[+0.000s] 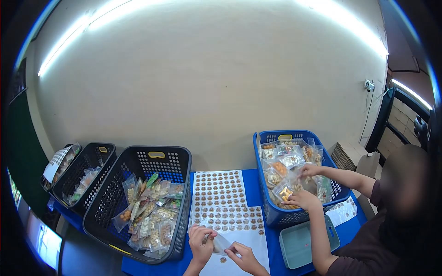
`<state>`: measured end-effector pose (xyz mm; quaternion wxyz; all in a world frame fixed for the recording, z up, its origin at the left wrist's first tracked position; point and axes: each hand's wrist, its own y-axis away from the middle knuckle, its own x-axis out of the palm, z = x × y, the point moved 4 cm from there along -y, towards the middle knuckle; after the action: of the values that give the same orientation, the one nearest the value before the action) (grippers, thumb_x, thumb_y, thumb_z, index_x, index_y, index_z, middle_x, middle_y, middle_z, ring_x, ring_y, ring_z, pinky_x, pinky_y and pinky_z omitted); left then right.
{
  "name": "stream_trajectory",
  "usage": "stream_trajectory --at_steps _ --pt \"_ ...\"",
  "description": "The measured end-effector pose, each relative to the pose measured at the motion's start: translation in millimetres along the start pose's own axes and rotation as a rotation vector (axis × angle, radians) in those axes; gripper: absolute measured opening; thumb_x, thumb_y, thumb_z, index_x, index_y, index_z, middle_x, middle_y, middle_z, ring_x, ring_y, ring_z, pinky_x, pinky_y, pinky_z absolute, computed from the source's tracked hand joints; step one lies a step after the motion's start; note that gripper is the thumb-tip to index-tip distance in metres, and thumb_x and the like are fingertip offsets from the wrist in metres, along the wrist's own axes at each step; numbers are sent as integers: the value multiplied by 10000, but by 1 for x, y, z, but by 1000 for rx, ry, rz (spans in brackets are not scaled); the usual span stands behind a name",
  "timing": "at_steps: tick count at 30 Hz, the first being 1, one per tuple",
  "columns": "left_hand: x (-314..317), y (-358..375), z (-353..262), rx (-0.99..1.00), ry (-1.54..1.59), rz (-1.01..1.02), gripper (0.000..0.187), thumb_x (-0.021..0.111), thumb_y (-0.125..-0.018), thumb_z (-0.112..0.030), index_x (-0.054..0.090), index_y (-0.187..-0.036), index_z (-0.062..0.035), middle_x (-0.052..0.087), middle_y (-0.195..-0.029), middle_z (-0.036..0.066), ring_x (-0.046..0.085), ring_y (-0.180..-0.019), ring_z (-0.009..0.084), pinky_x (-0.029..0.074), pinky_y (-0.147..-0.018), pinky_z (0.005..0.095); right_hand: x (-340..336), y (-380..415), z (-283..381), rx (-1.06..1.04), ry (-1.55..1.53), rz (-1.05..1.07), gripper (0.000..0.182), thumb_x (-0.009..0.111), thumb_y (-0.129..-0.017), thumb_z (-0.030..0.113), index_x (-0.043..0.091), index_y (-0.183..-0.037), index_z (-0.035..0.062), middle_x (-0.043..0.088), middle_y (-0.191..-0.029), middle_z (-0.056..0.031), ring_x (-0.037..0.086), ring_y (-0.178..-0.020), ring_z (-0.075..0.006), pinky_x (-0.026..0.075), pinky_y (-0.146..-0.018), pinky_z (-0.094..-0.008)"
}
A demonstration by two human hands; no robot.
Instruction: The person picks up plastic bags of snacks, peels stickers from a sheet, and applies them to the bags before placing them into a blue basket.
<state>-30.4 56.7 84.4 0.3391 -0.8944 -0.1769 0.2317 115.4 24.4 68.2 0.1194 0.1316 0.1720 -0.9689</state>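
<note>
Between my two hands, over the sticker sheets, is a small clear plastic bag (221,244). My left hand (201,244) pinches its left side, and my right hand (244,257) pinches its right side. What the bag holds is hard to make out. Beneath it lies a white sheet (251,234) with rows of round brown stickers, partly blank near my hands. Another sticker sheet (220,186) lies just behind it. To the left of my left hand stands a large black basket (184,202) holding many packed snack bags (152,216).
A co-worker (386,221) at the right reaches with both hands into a blue basket (294,216) of snack bags. A green tray (294,246) and a small sticker sheet (343,212) lie nearby. More black baskets (103,158) stand at the far left, on the blue tablecloth (251,179).
</note>
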Motion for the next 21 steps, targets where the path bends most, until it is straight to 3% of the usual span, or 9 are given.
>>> stream_trajectory --at_steps 5,13,20,21 --pt "-12 -2 -8 36 1 -15 65 628 -670 -55 565 -677 -63 557 -657 28 521 -685 199 320 -885 391 7 3 -12 6 -144 23 109 545 -791 78 555 -788 -30 522 -660 -64 527 -609 -117 414 -569 -239" --pt "-11 -6 9 -173 131 -58 100 581 -748 -100 545 -679 -37 551 -646 57 526 -665 212 328 -896 422 8 -8 -9 -48 -77 69 113 548 -789 82 562 -791 -30 533 -686 -77 513 -613 -138 411 -581 -247" --pt "-9 -6 14 -231 149 -61 140 574 -772 -146 553 -699 -28 559 -663 69 533 -671 213 337 -890 419 9 -10 -4 -68 -73 85 127 544 -795 92 571 -814 -30 540 -689 -81 520 -619 -142 414 -576 -247" --pt "-6 -1 22 -276 169 -34 124 569 -776 -136 565 -733 -19 565 -682 67 542 -693 202 355 -872 380 7 -10 -5 -75 -60 84 128 543 -796 94 574 -818 -29 543 -693 -79 522 -619 -141 416 -573 -246"
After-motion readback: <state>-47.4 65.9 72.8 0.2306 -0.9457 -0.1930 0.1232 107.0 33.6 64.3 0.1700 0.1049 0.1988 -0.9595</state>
